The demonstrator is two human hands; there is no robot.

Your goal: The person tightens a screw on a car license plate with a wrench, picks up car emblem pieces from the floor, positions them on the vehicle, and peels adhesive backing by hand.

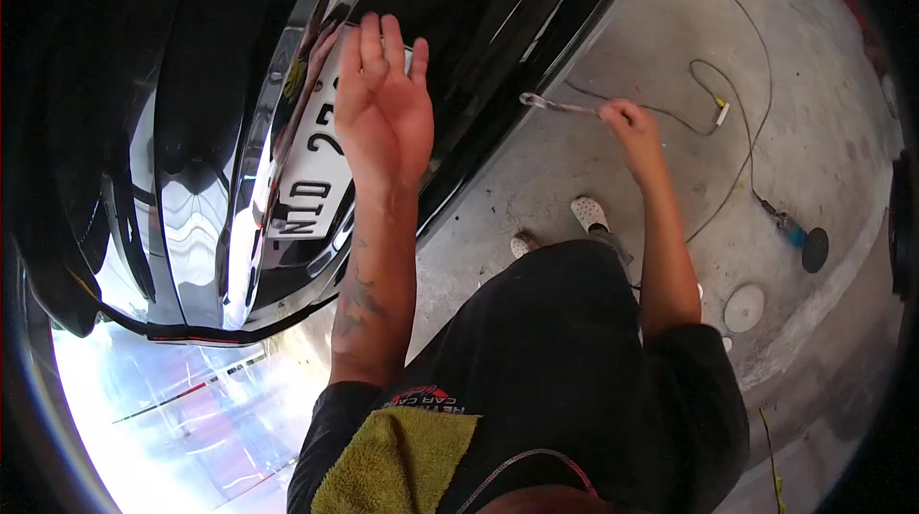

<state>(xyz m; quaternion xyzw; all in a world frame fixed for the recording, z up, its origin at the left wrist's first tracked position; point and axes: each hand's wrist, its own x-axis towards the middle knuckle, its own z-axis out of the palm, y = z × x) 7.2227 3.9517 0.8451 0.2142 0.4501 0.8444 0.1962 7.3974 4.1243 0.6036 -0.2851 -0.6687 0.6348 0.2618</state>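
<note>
My left hand (385, 117) is open, palm toward me and fingers stretched out. It is in front of the white license plate (311, 190) on the glossy black car (488, 7) and hides part of the lettering. Whether the hand touches the plate, I cannot tell. Over the floor to the right, my right hand (632, 122) is closed around one end of a slim silvery wrench (563, 106). The ring-like far end of the wrench points left, toward the car's edge. A chrome trim strip (263, 189) runs beside the plate.
A blue power polisher (787, 225) with a dark pad lies on the concrete floor, its cord (756, 131) looping toward the top. A round pale pad (744, 308) lies nearby. A yellow-green towel (402, 457) hangs over my chest. My shoes (589, 214) show below the car.
</note>
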